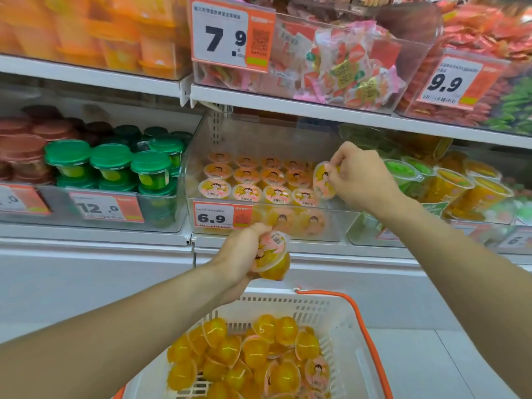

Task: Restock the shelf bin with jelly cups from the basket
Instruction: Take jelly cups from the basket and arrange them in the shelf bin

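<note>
- Your right hand [357, 175] has its grip pinched on a jelly cup [324, 181], tilted at the right end of the shelf bin [339, 223].
- Your left hand [244, 251] grips another cup [273, 256], just below the bin's front.
- Under that grip, the basket [339, 318] holds more cups.

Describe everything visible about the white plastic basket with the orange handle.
The white plastic basket with an orange handle sits low in the view, below the shelf. Its walls are slotted lattice, and the orange handle runs along its right rim. It holds a loose heap of yellow jelly cups, some on their sides, a few showing pink cartoon-printed lids. Neither hand touches it; what it rests on is out of view.
</note>
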Demonstrator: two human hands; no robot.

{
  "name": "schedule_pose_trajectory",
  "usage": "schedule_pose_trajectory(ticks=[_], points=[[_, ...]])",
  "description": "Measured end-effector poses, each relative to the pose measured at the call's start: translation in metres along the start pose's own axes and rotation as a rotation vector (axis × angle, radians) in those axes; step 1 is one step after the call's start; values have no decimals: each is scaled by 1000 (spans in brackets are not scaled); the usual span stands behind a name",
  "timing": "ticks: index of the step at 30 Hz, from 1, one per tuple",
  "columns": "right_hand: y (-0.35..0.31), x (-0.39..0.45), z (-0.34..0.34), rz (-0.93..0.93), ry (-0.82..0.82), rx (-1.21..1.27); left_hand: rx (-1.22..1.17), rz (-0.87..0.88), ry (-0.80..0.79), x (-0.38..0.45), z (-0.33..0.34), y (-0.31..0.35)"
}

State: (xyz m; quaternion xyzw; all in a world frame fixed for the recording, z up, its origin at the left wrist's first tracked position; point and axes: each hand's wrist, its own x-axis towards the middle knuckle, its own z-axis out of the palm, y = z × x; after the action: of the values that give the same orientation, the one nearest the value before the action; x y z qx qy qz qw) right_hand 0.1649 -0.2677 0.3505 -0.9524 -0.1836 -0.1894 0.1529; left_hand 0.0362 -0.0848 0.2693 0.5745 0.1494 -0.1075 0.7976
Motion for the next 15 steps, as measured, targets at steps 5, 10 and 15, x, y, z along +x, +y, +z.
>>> schedule_pose_trajectory(ticks=[5,10,15], points=[[-5,29,19,-33,-214,-343,-33,-9,0,2,4,2],[-19,36,36,38,-375,-395,-26,-26,23,4,5,-2],[-19,36,47,106,-342,-366,-11,-23,20,3,4,-3]])
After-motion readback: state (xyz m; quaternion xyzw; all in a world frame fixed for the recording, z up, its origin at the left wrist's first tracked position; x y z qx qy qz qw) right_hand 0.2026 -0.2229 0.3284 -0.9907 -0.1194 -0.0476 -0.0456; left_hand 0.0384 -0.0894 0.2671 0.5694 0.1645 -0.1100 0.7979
